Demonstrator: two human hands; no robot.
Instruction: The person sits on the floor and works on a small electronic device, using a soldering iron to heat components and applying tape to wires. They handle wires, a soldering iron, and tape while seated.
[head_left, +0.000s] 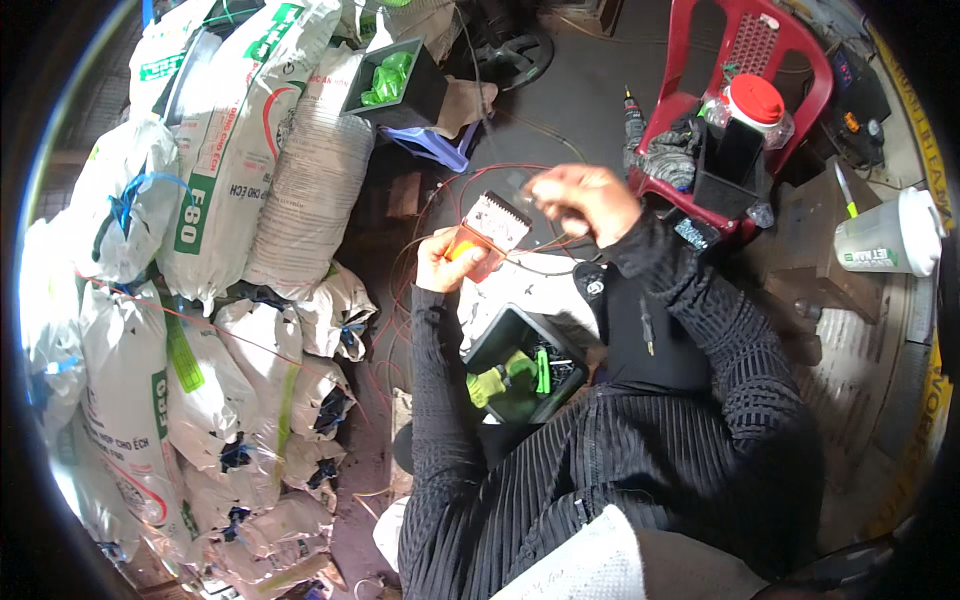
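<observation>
My left hand (445,262) grips a small flat block (497,222) with a pale, speckled face. A row of dark teeth runs along the block's upper edge, and something orange (462,250) shows by my thumb. Just right of the block, my right hand (585,203) is raised with its fingers bent together. Its fingertips are blurred, and anything between them is too small to make out. Below both hands, a black bin (487,352) holds yellow-green pieces (487,385) and a bright green tool-like piece (543,370).
White sacks (225,190) are piled along the left. A dark box (425,95) of green pieces stands on a purple stool (432,145). At right, a red chair (685,60) carries a red-lidded jar (755,105). Thin red wires (405,260) loop over the floor.
</observation>
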